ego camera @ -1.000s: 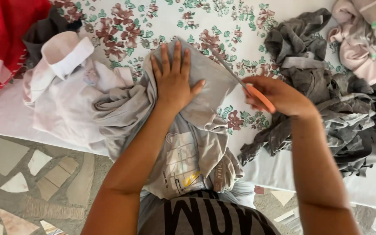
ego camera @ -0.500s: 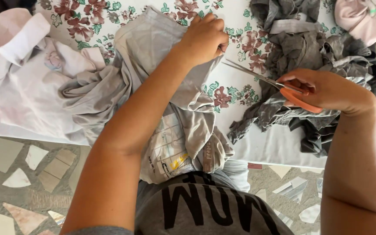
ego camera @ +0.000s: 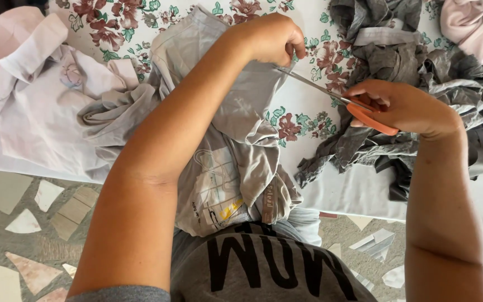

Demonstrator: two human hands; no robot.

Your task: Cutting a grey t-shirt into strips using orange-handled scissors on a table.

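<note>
The left hand (ego camera: pixel 272 39) clenches the edge of a grey cotton garment (ego camera: pixel 236 140) spread on the floral cloth-covered table (ego camera: pixel 308 106). The right hand (ego camera: pixel 403 106) grips orange-handled steel scissors (ego camera: pixel 336 98), their blades meeting the fabric just beside the left fingers (ego camera: pixel 296 47).

One head camera, looking steeply down over your own arms.

You see close in: flowered cloth (ego camera: pixel 141 22) fills the top of the frame, patterned floor (ego camera: pixel 23 223) the lower left, your shirt (ego camera: pixel 264 268) at the bottom edge.
</note>
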